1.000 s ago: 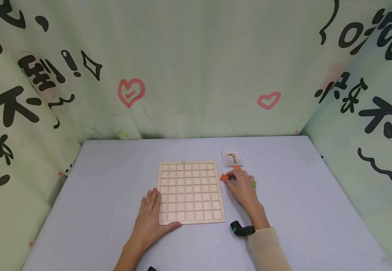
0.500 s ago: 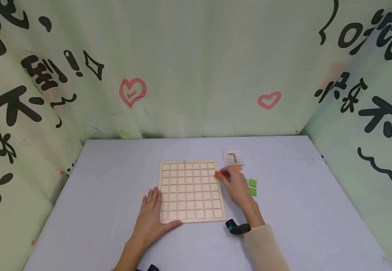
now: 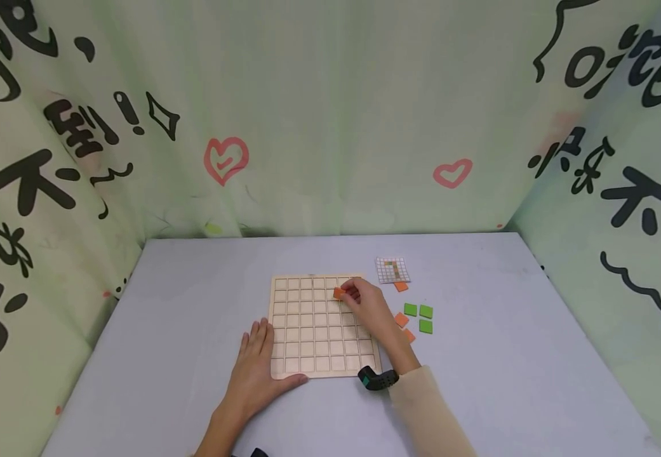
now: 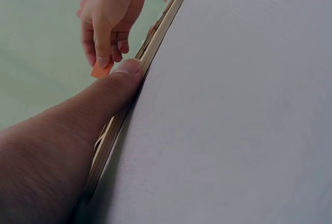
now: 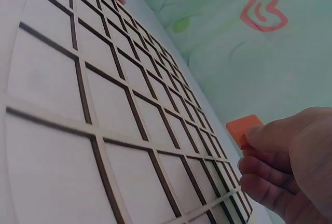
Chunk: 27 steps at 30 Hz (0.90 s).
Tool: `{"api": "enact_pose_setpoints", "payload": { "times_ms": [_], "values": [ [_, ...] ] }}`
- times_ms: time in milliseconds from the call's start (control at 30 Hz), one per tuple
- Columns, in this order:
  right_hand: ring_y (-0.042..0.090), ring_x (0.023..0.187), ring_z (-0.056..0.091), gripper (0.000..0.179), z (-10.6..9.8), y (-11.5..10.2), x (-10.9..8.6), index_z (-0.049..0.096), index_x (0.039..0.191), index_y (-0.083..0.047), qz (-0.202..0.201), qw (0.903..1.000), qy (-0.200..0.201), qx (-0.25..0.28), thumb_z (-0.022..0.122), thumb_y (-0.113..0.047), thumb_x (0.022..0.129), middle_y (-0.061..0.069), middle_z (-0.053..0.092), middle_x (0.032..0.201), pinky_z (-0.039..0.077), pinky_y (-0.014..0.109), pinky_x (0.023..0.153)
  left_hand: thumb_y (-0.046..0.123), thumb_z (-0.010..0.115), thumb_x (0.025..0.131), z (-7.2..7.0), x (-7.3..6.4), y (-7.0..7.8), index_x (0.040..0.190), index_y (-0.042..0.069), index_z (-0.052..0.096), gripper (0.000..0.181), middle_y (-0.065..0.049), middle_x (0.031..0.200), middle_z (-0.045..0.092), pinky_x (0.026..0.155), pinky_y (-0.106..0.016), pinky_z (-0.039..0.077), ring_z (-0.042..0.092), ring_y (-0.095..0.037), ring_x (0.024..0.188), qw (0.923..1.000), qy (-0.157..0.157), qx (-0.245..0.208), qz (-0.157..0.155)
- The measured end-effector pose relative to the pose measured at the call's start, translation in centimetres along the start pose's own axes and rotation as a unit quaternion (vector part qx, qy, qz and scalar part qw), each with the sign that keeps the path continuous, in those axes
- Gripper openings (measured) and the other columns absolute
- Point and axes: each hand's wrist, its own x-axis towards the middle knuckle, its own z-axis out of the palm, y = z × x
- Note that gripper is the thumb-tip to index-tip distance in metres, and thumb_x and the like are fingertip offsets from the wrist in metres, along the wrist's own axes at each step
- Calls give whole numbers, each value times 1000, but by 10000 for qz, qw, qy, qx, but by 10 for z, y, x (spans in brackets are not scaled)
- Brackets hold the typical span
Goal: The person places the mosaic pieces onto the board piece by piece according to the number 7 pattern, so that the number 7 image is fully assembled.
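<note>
An orange square tile (image 3: 338,293) is pinched between the thumb and fingers of my right hand (image 3: 369,308), over the upper right part of a wooden grid board (image 3: 307,330). In the right wrist view the orange tile (image 5: 244,130) appears above the board's cells, apart from them. My left hand (image 3: 256,355) lies with extended fingers along the board's left edge, its thumb at the front edge. The left wrist view shows that thumb (image 4: 122,76) against the board's side (image 4: 155,42). The visible cells hold no tiles; my right hand hides some.
Right of the board lie several loose tiles: green ones (image 3: 425,326) and orange ones (image 3: 401,319). A small pattern card (image 3: 392,270) with a printed grid lies behind them, an orange tile (image 3: 401,286) at its front edge. Printed curtains (image 3: 336,127) surround the white table (image 3: 193,285).
My right hand has carried the orange tile leftward from beside the board to above it, uncovering the green and orange tiles on the right. My left hand stays at the board's edge.
</note>
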Motion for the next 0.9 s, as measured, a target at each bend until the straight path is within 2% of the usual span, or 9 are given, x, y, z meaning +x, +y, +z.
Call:
{"api": "enact_pose_setpoints", "payload": {
  "times_ms": [533, 733, 900],
  "values": [
    [10, 84, 63, 16, 35, -16, 18, 66, 111, -10, -424, 9978, -496, -107, 65, -18, 98, 2, 71, 97, 55, 26, 75, 75, 74, 69, 1, 0, 0, 155, -6, 27, 127, -22, 165, 22, 127, -53, 16, 19, -39, 155, 9998, -129, 68, -105],
    [9, 79, 58, 15, 43, -20, 23, 67, 111, -9, -544, 9970, -516, -208, 66, -16, 98, 2, 70, 95, 51, 22, 69, 74, 74, 70, 0, 0, 1, 155, -6, 27, 126, -22, 165, 22, 127, -53, 15, 18, -38, 155, 9998, -139, 41, -115],
    [9, 76, 55, 16, 46, -22, 27, 68, 112, -9, -493, 9968, -532, -342, 66, -16, 98, 2, 69, 94, 48, 22, 67, 74, 74, 70, -2, 1, 2, 155, -6, 28, 125, -22, 165, 23, 127, -54, 16, 19, -39, 155, 9998, -143, 56, -118]
  ]
}}
